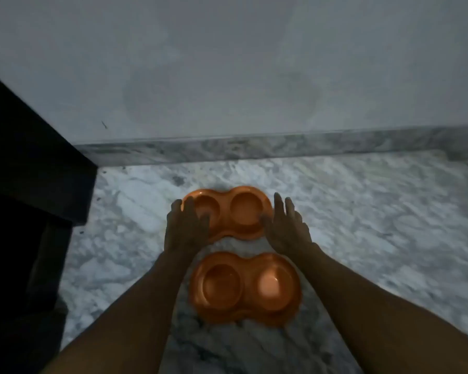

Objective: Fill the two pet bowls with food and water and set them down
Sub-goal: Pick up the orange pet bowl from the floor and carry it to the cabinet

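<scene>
Two orange double bowls are lying on the marble floor [362,211]: far bowl [235,214] at frame centre, near bowl [245,288] below it. Left hand [185,228] and right hand [288,229] are flanking the far bowl, each grip spread and holding nothing, probably to steady its placement beside the wall [227,63].

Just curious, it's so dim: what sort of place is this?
Probably a corner of a home's floor: marble floor with matching skirting, a plain pale wall, and two orange double pet bowls beside dark furniture.
</scene>
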Demonstrator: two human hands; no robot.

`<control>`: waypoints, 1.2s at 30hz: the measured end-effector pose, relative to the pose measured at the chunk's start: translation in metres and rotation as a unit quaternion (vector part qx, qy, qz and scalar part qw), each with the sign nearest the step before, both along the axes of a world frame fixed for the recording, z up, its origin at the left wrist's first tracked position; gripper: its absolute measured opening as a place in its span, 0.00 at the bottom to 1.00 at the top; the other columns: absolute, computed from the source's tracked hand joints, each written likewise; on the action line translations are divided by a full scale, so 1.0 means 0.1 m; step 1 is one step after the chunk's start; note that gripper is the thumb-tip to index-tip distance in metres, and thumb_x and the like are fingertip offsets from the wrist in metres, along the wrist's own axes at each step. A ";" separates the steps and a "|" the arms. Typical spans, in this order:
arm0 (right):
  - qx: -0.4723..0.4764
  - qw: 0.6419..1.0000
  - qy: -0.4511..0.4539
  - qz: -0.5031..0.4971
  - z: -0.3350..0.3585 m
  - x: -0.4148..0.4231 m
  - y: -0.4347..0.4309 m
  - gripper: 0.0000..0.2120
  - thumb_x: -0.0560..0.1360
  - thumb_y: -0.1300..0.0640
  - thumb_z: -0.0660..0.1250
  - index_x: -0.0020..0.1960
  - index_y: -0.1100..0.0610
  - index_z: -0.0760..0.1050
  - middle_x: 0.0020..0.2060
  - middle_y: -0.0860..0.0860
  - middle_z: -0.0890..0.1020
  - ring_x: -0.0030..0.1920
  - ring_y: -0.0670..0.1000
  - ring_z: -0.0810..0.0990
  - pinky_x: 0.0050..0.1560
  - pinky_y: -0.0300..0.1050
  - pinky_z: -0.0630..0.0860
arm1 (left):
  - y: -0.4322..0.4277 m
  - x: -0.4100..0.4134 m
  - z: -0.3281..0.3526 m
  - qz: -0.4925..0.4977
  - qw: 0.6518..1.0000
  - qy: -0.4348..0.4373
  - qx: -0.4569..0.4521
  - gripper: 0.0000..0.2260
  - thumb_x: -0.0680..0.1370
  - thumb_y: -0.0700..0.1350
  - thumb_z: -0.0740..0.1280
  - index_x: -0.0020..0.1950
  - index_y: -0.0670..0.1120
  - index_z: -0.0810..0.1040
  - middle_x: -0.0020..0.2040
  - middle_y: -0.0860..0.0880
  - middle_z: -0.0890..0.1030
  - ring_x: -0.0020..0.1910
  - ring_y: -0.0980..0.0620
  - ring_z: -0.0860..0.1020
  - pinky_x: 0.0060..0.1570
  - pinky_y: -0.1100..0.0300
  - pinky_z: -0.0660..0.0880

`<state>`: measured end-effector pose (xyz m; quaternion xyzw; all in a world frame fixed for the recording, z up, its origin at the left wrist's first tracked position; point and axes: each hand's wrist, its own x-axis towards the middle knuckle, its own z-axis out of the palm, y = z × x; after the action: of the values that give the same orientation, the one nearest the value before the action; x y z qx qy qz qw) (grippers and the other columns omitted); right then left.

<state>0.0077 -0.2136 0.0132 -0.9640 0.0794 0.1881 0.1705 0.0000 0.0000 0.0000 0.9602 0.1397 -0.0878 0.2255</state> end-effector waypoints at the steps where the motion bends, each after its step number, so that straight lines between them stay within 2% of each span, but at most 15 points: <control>1: 0.035 0.999 -0.001 -0.041 -0.19 0.05 0.02 0.35 0.79 0.37 0.53 0.78 0.55 0.52 0.75 0.60 0.60 0.69 0.66 0.67 0.64 0.62 0.68 | 0.01 0.08 -0.13 0.049 0.998 0.001 -0.035 0.26 0.78 0.55 0.63 0.71 0.40 0.69 0.66 0.36 0.73 0.65 0.38 0.71 0.63 0.50 0.68; 3: 0.085 0.989 0.013 -0.120 -0.54 0.20 0.03 0.30 0.80 0.42 0.58 0.73 0.60 0.60 0.68 0.63 0.68 0.64 0.66 0.71 0.61 0.58 0.70 | 0.04 0.19 -0.38 0.120 0.991 0.002 -0.064 0.21 0.77 0.49 0.68 0.66 0.39 0.74 0.61 0.35 0.76 0.61 0.36 0.74 0.60 0.51 0.70; 6: 0.122 0.975 0.029 -0.182 -0.87 0.32 0.06 0.28 0.80 0.43 0.59 0.66 0.66 0.65 0.63 0.65 0.70 0.62 0.67 0.73 0.58 0.55 0.70 | 0.10 0.25 -0.71 0.186 0.976 0.049 -0.105 0.24 0.76 0.49 0.69 0.68 0.40 0.72 0.63 0.35 0.75 0.64 0.36 0.71 0.63 0.50 0.69; 8: 0.122 0.977 0.019 -0.172 -0.96 0.33 0.07 0.27 0.81 0.44 0.58 0.65 0.67 0.67 0.63 0.65 0.70 0.61 0.66 0.73 0.56 0.53 0.70 | 0.11 0.25 -0.82 0.222 0.965 0.071 -0.119 0.24 0.76 0.49 0.67 0.70 0.41 0.70 0.65 0.36 0.74 0.65 0.37 0.70 0.63 0.50 0.69; 11: 0.125 0.978 0.015 -0.167 -1.05 0.39 0.06 0.22 0.82 0.50 0.56 0.62 0.69 0.70 0.60 0.66 0.72 0.61 0.65 0.72 0.51 0.50 0.68 | 0.14 0.28 -0.87 0.244 0.961 0.057 -0.119 0.23 0.76 0.48 0.68 0.70 0.43 0.72 0.64 0.38 0.76 0.66 0.39 0.71 0.62 0.50 0.70; 13: 0.136 0.972 0.019 -0.190 -1.06 0.41 0.07 0.20 0.81 0.50 0.57 0.60 0.68 0.71 0.59 0.65 0.73 0.59 0.64 0.72 0.49 0.49 0.67 | 0.14 0.27 -0.82 0.253 0.959 0.051 -0.117 0.22 0.76 0.47 0.68 0.69 0.43 0.73 0.63 0.39 0.78 0.66 0.40 0.71 0.61 0.51 0.71; 17: 0.140 0.965 0.016 -0.221 -0.81 0.36 0.06 0.21 0.81 0.49 0.57 0.61 0.67 0.71 0.61 0.64 0.72 0.57 0.65 0.75 0.56 0.53 0.71 | 0.11 0.21 -0.46 0.256 0.956 0.034 -0.138 0.22 0.75 0.45 0.68 0.68 0.43 0.75 0.60 0.40 0.79 0.66 0.41 0.72 0.61 0.52 0.71; 19: 0.139 0.963 0.019 -0.230 -0.46 0.29 0.06 0.22 0.80 0.48 0.57 0.60 0.67 0.72 0.59 0.64 0.74 0.56 0.65 0.75 0.55 0.53 0.71 | 0.10 0.11 -0.09 0.255 0.956 0.023 -0.140 0.20 0.75 0.45 0.68 0.66 0.42 0.76 0.58 0.41 0.81 0.64 0.41 0.73 0.60 0.52 0.71; 22: 0.163 0.959 0.011 -0.230 0.37 0.14 0.06 0.21 0.77 0.44 0.57 0.47 0.65 0.71 0.50 0.63 0.77 0.44 0.60 0.76 0.44 0.50 0.70 | 0.10 -0.05 0.79 0.265 0.954 0.016 -0.143 0.15 0.75 0.43 0.68 0.60 0.40 0.79 0.54 0.40 0.82 0.61 0.41 0.75 0.55 0.54 0.72; 24: 0.165 0.959 0.008 -0.229 1.04 0.04 0.07 0.19 0.75 0.44 0.57 0.43 0.62 0.69 0.47 0.62 0.79 0.41 0.59 0.76 0.41 0.48 0.68 | 0.11 -0.17 1.49 0.269 0.950 0.017 -0.155 0.13 0.75 0.43 0.67 0.58 0.39 0.79 0.52 0.40 0.82 0.58 0.41 0.76 0.51 0.56 0.71; 28: 0.162 0.960 0.000 -0.227 2.54 -0.06 0.12 0.18 0.74 0.45 0.58 0.45 0.62 0.71 0.49 0.63 0.78 0.45 0.63 0.78 0.42 0.49 0.70 | 0.16 -0.34 2.93 0.275 0.947 0.004 -0.163 0.13 0.74 0.43 0.67 0.58 0.41 0.79 0.49 0.42 0.82 0.56 0.42 0.77 0.47 0.56 0.72; 31: 0.161 0.963 -0.023 -0.215 3.85 -0.15 0.21 0.25 0.70 0.42 0.56 0.48 0.64 0.74 0.48 0.63 0.79 0.46 0.63 0.79 0.45 0.52 0.74 | 0.25 -0.48 4.23 0.299 0.940 -0.002 -0.166 0.18 0.73 0.42 0.66 0.63 0.45 0.77 0.54 0.42 0.80 0.54 0.43 0.78 0.43 0.58 0.68; 33: 0.165 0.964 -0.044 -0.205 4.35 -0.20 0.23 0.28 0.67 0.39 0.55 0.49 0.63 0.75 0.47 0.62 0.80 0.47 0.63 0.79 0.50 0.56 0.78 | 0.25 -0.58 4.77 0.316 0.932 -0.012 -0.175 0.23 0.72 0.43 0.67 0.68 0.48 0.73 0.59 0.42 0.78 0.55 0.42 0.77 0.45 0.57 0.69; 36: 0.170 0.969 -0.059 -0.169 5.24 -0.27 0.32 0.26 0.71 0.40 0.59 0.53 0.62 0.75 0.49 0.61 0.79 0.50 0.63 0.79 0.54 0.59 0.77 | 0.36 -0.77 5.70 0.356 0.913 -0.049 -0.195 0.27 0.72 0.45 0.69 0.70 0.46 0.68 0.62 0.41 0.76 0.58 0.41 0.76 0.51 0.53 0.72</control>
<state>-0.0188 -0.1817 0.5375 -0.9026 0.1982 0.1103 0.3658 -0.0769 0.0360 0.5701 0.7871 0.4409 0.0200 0.4309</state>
